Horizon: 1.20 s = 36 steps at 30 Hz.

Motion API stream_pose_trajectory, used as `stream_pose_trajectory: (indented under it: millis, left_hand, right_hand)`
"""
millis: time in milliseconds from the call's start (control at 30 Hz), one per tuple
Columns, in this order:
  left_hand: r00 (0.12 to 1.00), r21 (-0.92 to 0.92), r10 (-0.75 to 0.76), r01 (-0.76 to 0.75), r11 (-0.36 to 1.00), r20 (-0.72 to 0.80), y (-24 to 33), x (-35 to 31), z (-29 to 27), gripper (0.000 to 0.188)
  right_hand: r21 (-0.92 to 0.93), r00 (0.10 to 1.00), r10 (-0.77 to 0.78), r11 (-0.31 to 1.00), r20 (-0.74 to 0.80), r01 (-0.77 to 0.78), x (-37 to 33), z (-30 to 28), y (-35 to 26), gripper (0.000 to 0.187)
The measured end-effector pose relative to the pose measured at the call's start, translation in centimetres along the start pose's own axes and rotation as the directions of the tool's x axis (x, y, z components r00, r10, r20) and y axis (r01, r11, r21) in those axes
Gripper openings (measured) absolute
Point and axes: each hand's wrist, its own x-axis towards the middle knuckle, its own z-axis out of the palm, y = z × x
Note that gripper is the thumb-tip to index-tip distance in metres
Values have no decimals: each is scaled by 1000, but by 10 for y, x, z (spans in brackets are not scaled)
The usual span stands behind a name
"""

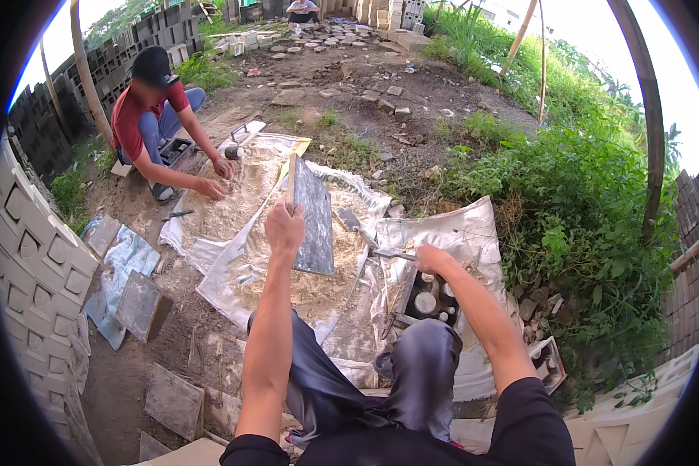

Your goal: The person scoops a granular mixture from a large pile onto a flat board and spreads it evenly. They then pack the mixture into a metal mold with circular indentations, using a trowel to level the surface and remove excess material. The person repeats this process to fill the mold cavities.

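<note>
My left hand [285, 227] grips the edge of a flat rectangular board [313, 221], tilted up on its side above sandy material. Its broad face is dark grey and smeared with pale dust; its edge is light wood. My right hand [435, 260] is closed round the end of a thin trowel-like metal tool [350, 220], whose flat end points toward the board. Beneath lie white sacks [229, 268] spread on the ground, with pale sand [268, 276] over them. Beside my right knee, a dark box [425, 304] holds several round metal pieces.
A co-worker [151, 116] in a red shirt squats at the far left, both hands at the sand. Grey slabs [141, 304] lie to my left beside stacked pale blocks [39, 256]. Green bushes [567, 210] and bamboo poles [651, 116] line the right. Stones [291, 96] scatter the ground ahead.
</note>
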Motion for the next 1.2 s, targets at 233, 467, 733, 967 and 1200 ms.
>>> stream_pose_trajectory:
  millis: [233, 467, 733, 967, 1200]
  left_hand:
    - [986, 70, -119, 112, 991, 114, -38, 10, -8, 33]
    - [991, 133, -133, 129, 983, 20, -82, 35, -28, 32]
    - [888, -80, -450, 443, 893, -92, -222, 1, -96, 19]
    - [686, -277, -727, 692, 667, -35, -342, -88, -103, 22]
    - [569, -475, -821, 736, 483, 47, -434, -164, -53, 20]
  right_hand:
    - [398, 972, 234, 894, -22, -206, 55, 113, -32, 28]
    - [416, 967, 238, 891, -90, -181, 103, 208, -30, 25]
    - [177, 980, 193, 964, 54, -200, 99, 191, -83, 62]
    - [295, 869, -319, 848, -377, 440, 128, 210, -134, 61]
    - [-328, 417, -906, 415, -66, 849, 175, 297, -209, 61]
